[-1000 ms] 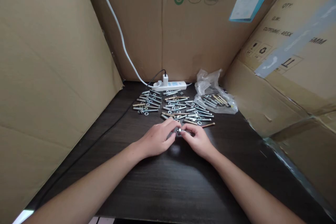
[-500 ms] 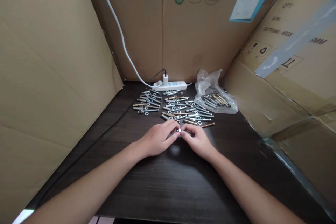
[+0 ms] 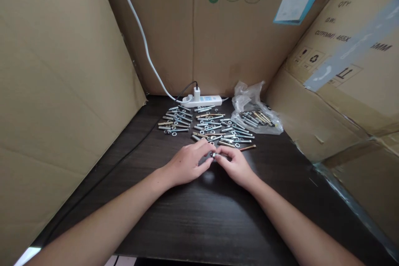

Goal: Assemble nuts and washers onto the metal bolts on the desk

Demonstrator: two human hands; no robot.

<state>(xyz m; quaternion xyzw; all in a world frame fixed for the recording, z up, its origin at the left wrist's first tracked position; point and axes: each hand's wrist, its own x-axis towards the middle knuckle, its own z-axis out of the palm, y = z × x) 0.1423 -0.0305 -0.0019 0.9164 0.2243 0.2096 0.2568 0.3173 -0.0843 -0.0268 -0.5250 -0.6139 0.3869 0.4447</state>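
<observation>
Just above the dark table, a small silver nut sits between the fingertips of both hands. My left hand comes from the left, its thumb and forefinger closed in a pinch at the nut. From the right, my right hand pinches the same piece with thumb and forefinger. Whether a bolt or washer is inside the grip is hidden by the fingers. Right behind the hands lie loose bolts with metal sleeves and washers, some silver and some brass-coloured. One brass-coloured bolt lies close to my right hand.
A clear plastic bag holding more bolts lies at the back right. A white power strip with a plugged-in charger stands at the back. A black cable crosses the table's left side. Cardboard boxes wall in the left, back and right.
The silver nut looks slightly turned between the fingertips, and the right fingers cover more of the piece. Both hands stay almost in place, and the camera view has shifted a little.
</observation>
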